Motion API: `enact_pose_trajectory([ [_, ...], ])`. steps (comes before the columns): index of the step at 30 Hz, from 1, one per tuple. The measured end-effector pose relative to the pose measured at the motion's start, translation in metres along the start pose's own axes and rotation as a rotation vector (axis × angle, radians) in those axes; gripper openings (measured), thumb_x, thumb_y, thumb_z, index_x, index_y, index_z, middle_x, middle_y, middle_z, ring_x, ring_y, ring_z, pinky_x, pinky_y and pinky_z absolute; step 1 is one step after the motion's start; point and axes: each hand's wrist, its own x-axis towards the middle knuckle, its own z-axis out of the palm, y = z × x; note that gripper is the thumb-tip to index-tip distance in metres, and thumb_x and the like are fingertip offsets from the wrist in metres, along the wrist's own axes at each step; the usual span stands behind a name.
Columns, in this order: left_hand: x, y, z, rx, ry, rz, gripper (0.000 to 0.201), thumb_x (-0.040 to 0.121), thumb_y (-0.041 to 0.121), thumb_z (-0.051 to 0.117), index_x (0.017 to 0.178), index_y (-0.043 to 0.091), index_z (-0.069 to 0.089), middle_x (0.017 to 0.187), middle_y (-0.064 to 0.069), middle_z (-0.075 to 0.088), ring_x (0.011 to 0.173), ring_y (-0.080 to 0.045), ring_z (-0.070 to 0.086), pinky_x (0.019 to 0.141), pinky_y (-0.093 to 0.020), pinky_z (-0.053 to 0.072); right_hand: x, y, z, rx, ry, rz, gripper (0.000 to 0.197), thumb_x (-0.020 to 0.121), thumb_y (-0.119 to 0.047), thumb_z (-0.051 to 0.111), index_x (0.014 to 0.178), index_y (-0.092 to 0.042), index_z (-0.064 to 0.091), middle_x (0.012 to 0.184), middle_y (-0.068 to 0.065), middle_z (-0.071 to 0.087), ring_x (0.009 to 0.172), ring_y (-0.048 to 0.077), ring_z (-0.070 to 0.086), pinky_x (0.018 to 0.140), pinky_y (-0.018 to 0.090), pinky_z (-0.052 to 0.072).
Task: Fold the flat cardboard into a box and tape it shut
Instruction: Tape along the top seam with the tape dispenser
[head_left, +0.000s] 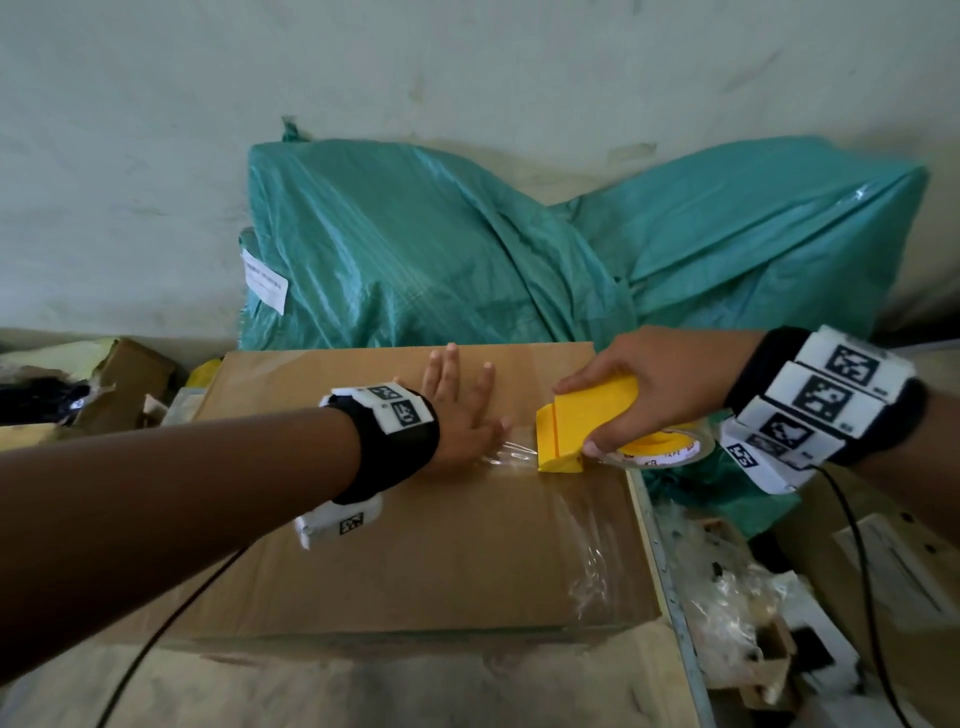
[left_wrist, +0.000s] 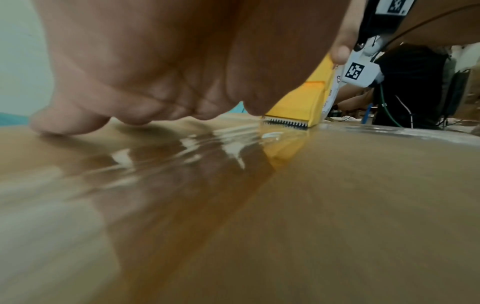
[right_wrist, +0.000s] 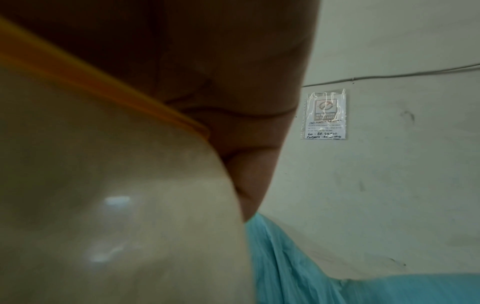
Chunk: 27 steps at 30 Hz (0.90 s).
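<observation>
A brown cardboard box (head_left: 415, 561) lies closed in front of me, with clear tape (head_left: 587, 525) running across its top near the right edge. My left hand (head_left: 460, 410) lies flat on the top, fingers straight, pressing the tape end. My right hand (head_left: 649, 395) grips a yellow tape dispenser (head_left: 582, 426) with a clear tape roll (head_left: 662, 451), its front on the box top just right of my left hand. In the left wrist view the dispenser's toothed blade (left_wrist: 285, 123) touches the taped cardboard (left_wrist: 337, 205). The right wrist view is filled by the tape roll (right_wrist: 116, 195) and my palm.
Green woven sacks (head_left: 467, 249) lean on the wall behind the box. Loose cardboard and clutter (head_left: 104, 384) lie at the left, crumpled plastic and boxes (head_left: 737, 597) at the right beyond a metal edge (head_left: 670, 587). A notice (right_wrist: 324, 114) hangs on the wall.
</observation>
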Motion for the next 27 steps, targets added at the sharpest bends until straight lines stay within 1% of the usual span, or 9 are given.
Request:
enact_pose_trajectory([
  [6, 0.010, 0.008, 0.014, 0.069, 0.032, -0.012, 0.083, 0.079, 0.080, 0.018, 0.146, 0.046, -0.019, 0.156, -0.005, -0.033, 0.145, -0.028, -0.026, 0.108, -0.071, -0.005, -0.005, -0.001, 0.005, -0.017, 0.030, -0.025, 0.079, 0.072, -0.066, 0.073, 0.143, -0.041, 0.048, 0.144, -0.015, 0.053, 0.107, -0.001, 0.045, 0.089, 0.021, 0.035],
  [9, 0.010, 0.006, 0.015, 0.080, 0.032, -0.003, 0.082, 0.079, 0.081, 0.016, 0.145, 0.047, -0.019, 0.156, -0.005, -0.033, 0.146, -0.028, -0.026, 0.108, -0.071, -0.005, -0.013, 0.004, 0.008, 0.017, 0.048, -0.041, 0.080, 0.072, -0.065, 0.075, 0.144, -0.045, 0.045, 0.139, -0.024, 0.053, 0.101, -0.012, 0.044, 0.083, 0.010, 0.033],
  [11, 0.011, 0.005, 0.012, 0.074, 0.027, 0.005, 0.082, 0.080, 0.080, 0.016, 0.145, 0.047, -0.019, 0.157, -0.005, -0.033, 0.146, -0.027, -0.026, 0.109, -0.071, -0.005, -0.023, 0.009, 0.007, 0.061, 0.054, -0.042, 0.079, 0.073, -0.061, 0.076, 0.144, -0.046, 0.044, 0.112, -0.041, 0.051, 0.087, -0.026, 0.048, 0.074, 0.001, 0.035],
  [13, 0.011, 0.003, 0.010, 0.073, 0.016, 0.017, 0.082, 0.080, 0.081, 0.017, 0.145, 0.047, -0.020, 0.156, -0.005, -0.034, 0.145, -0.027, -0.027, 0.109, -0.070, -0.006, -0.033, 0.020, 0.005, 0.094, 0.051, -0.021, 0.075, 0.074, -0.056, 0.078, 0.140, -0.049, 0.046, 0.084, -0.045, 0.053, 0.081, -0.033, 0.048, 0.072, 0.000, 0.037],
  [16, 0.013, 0.000, 0.010, 0.059, -0.003, 0.028, 0.083, 0.078, 0.082, 0.016, 0.144, 0.049, -0.022, 0.155, -0.004, -0.036, 0.145, -0.026, -0.029, 0.109, -0.070, -0.007, -0.051, 0.040, -0.003, 0.126, 0.017, 0.017, 0.068, 0.073, -0.054, 0.080, 0.131, -0.058, 0.045, 0.083, -0.041, 0.064, 0.080, -0.016, 0.061, 0.072, 0.016, 0.044],
  [18, 0.014, 0.000, 0.010, 0.054, 0.002, 0.027, 0.083, 0.078, 0.082, 0.016, 0.144, 0.049, -0.020, 0.155, -0.004, -0.036, 0.145, -0.026, -0.028, 0.109, -0.070, -0.007, -0.058, 0.052, -0.004, 0.164, -0.004, 0.060, 0.067, 0.073, -0.051, 0.082, 0.130, -0.056, 0.047, 0.081, -0.043, 0.063, 0.076, -0.011, 0.064, 0.072, 0.020, 0.045],
  [20, 0.015, 0.001, 0.008, 0.056, 0.012, 0.024, 0.083, 0.078, 0.082, 0.016, 0.145, 0.048, -0.019, 0.156, -0.004, -0.034, 0.145, -0.026, -0.027, 0.109, -0.070, -0.006, -0.059, 0.059, -0.001, 0.170, 0.011, 0.073, 0.071, 0.070, -0.055, 0.082, 0.133, -0.055, 0.049, 0.088, -0.042, 0.063, 0.078, -0.007, 0.065, 0.069, 0.018, 0.044],
  [24, 0.018, 0.003, 0.005, 0.055, 0.009, 0.009, 0.085, 0.078, 0.081, 0.017, 0.146, 0.045, -0.019, 0.156, -0.006, -0.033, 0.145, -0.027, -0.027, 0.109, -0.070, -0.006, -0.050, 0.068, 0.014, 0.198, 0.049, 0.080, 0.071, 0.069, -0.055, 0.083, 0.133, -0.051, 0.054, 0.090, -0.025, 0.066, 0.079, -0.009, 0.062, 0.067, 0.015, 0.041],
  [27, 0.019, 0.014, 0.001, 0.029, -0.001, -0.005, 0.088, 0.082, 0.076, 0.022, 0.150, 0.035, -0.017, 0.156, -0.009, -0.033, 0.145, -0.027, -0.028, 0.111, -0.067, -0.006, -0.047, 0.074, 0.018, 0.230, 0.070, 0.088, 0.070, 0.070, -0.053, 0.083, 0.134, -0.048, 0.055, 0.085, -0.035, 0.064, 0.075, -0.011, 0.062, 0.061, 0.010, 0.043],
])
